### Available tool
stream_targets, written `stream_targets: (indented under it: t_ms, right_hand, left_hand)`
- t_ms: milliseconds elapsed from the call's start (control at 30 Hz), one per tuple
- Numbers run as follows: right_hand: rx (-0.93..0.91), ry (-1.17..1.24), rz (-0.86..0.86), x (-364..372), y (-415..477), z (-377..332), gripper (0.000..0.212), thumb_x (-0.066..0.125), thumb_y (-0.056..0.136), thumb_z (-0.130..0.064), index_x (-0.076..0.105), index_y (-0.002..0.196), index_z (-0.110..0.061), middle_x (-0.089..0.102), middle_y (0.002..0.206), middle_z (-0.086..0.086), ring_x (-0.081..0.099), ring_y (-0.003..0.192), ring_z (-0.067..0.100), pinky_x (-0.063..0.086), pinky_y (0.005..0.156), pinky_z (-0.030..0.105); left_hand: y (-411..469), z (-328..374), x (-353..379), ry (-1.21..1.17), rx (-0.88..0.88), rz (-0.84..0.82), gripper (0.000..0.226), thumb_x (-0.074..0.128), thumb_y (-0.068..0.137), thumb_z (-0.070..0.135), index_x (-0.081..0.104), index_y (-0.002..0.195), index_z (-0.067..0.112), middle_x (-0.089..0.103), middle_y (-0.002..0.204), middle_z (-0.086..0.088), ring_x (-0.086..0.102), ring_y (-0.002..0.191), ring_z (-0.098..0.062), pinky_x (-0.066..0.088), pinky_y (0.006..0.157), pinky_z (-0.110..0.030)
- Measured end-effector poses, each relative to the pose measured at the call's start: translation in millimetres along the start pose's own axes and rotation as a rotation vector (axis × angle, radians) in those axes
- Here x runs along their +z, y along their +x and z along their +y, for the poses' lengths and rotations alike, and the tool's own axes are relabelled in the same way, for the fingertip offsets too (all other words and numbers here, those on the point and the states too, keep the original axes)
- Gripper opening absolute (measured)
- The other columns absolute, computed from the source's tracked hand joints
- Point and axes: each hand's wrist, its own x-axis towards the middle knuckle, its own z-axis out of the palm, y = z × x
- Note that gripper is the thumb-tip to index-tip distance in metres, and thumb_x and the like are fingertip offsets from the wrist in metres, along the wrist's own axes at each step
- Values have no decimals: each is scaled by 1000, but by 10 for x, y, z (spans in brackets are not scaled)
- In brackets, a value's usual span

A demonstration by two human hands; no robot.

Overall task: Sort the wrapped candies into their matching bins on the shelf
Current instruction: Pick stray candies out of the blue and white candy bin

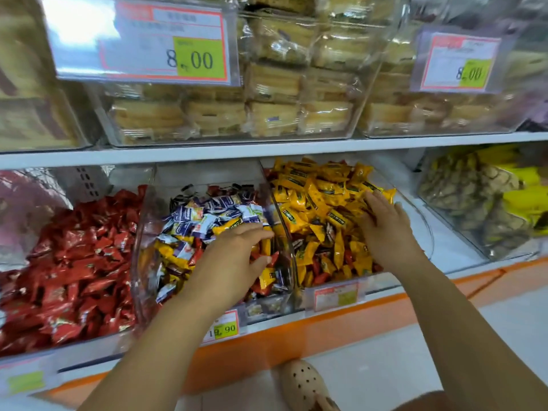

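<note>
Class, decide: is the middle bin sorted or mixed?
Mixed. The middle bin holds blue-and-white candies with yellow candies and red candies among them.

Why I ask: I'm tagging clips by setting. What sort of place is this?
Most likely a shop's bulk-sweets aisle: printed price tags on the shelving, clear bins heaped with wrapped candies, and packaged cakes stacked on the shelf above.

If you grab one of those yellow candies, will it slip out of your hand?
Probably a bit slippery: the yellow candies have glossy wrappers. They look small against the right hand, so likely light. Heaped loosely, neighbours may slide when pushed; flat pillow shapes shouldn't roll.
</note>
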Motion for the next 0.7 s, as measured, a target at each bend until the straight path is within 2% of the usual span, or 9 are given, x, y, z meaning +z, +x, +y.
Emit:
stream_targets:
  t_ms: [100,167,233,300,367,467,533,600,700]
  right_hand:
    - [-80,65,183,-166,-112,-201,40,41,100,-19,47,140,-15,42,147,6,34,138,27,21,116,40]
    - [-163,204,184,-244,-264,-504,33,44,100,-16,56,131,-20,57,129,0,54,115,19,42,97,22]
    - [-248,312,24,-249,-431,-845,29,46,100,-17,62,122,-27,64,109,-10,61,94,10,46,77,9]
    - [-302,347,-224,-147,-547,-1118,31,45,99,-13,61,121,-28,66,107,-12,63,94,5,49,78,11]
    - [-327,219,-414,43,-583,-1294,38,43,99,-7,54,130,-26,63,117,-6,61,95,5,45,73,8]
    - [-316,-94,-507,336,-515,-1483,58,47,93,4,34,145,-18,55,106,3,49,73,8,36,52,10]
    - [-267,-195,-519,490,-493,-1588,63,48,90,5,26,147,-13,45,131,15,51,106,21,47,81,21]
    - [-240,-300,-523,593,-475,-1645,61,47,93,-1,23,147,-13,34,142,21,35,129,34,33,106,39]
    - [-262,-335,-487,644,-423,-1646,53,48,94,-7,30,143,-15,40,136,19,33,128,34,30,106,39]
  left_hand:
    - [-24,-15,-149,-23,-28,42,41,59,93,30,51,132,35,42,144,13,44,126,-10,31,104,-21]
    - [-84,-75,-286,-32,-63,87,37,61,92,27,56,128,34,55,130,10,53,114,-9,38,96,-21]
    - [-172,-181,-406,-54,-108,130,33,64,90,22,62,122,31,64,115,10,59,97,-3,44,83,-12]
    - [-270,-303,-469,-71,-156,135,30,65,89,16,66,117,27,66,106,11,60,87,0,42,74,-3]
    - [-354,-384,-461,-60,-186,109,29,65,89,15,66,116,25,65,103,8,60,86,-2,45,77,-8]
    - [-411,-401,-381,-11,-172,80,22,65,89,20,68,110,26,62,96,10,59,86,-4,40,71,-5]
    - [-396,-394,-315,64,-137,65,15,66,87,28,69,102,30,60,93,12,58,87,-7,46,74,-17]
    - [-354,-415,-263,95,-132,22,15,65,86,37,67,100,34,60,99,11,57,91,-11,50,79,-29]
    - [-243,-472,-224,30,-163,36,28,67,85,37,63,113,30,54,112,3,57,98,-17,49,83,-32]
